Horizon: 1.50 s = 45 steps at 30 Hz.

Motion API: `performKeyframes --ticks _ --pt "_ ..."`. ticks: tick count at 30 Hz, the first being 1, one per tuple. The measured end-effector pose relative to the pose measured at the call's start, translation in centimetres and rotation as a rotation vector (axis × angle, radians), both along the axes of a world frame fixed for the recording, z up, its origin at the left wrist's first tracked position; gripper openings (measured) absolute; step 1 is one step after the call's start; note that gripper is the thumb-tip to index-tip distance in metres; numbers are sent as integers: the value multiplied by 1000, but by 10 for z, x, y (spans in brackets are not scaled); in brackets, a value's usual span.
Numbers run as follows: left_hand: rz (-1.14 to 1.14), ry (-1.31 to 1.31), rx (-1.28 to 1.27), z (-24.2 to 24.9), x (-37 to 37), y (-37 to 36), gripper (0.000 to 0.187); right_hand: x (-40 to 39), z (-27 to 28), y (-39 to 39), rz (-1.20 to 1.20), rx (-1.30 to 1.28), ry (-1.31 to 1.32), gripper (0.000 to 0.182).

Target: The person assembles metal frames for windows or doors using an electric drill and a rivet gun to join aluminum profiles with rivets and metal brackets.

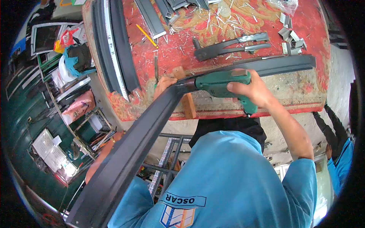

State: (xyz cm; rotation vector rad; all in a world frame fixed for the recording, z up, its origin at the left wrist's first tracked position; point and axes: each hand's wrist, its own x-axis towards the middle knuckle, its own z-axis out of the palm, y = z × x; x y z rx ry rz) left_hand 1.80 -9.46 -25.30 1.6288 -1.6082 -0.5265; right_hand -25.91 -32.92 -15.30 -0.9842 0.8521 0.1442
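Observation:
My right hand is wrapped round a green power drill, whose front end meets the corner where two dark metal profiles join. One dark profile runs from that corner down to the lower left, and the other profile lies across the table toward the right. Beside the corner, my left hand is at the profile's far side, its fingers curled and partly hidden. Under the corner sits a wooden block. A black hand riveter with two handles lies beyond the drill.
The red patterned table carries long dark profiles, a yellow pencil, scattered rivets and metal brackets. A shelf with bags stands left. Another person is at the right edge. A metal frame stands below the table.

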Motion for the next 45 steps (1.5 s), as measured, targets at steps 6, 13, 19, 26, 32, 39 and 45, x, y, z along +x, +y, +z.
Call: performKeyframes --ticks 6,13,19,26,32,39,45 --pt "-33 -3 35 2 2 -3 45 8 8 -12 30 20 -12 40" --pt "62 -200 260 14 -10 1 46 8 3 -16 30 16 -24 51" --pt "31 -143 224 16 -8 -5 47 3 -3 -14 39 34 0 52" --pt "-20 -86 228 8 0 -4 43 -2 4 3 -42 72 -52 51" --pt "-66 -87 283 19 2 -11 40 -8 4 7 -33 22 -22 53" --pt "94 -69 366 34 -13 -9 43 -6 3 4 -4 12 -52 57" --pt "104 -138 336 31 -15 -6 42 -1 -3 -16 91 -63 -55 48"
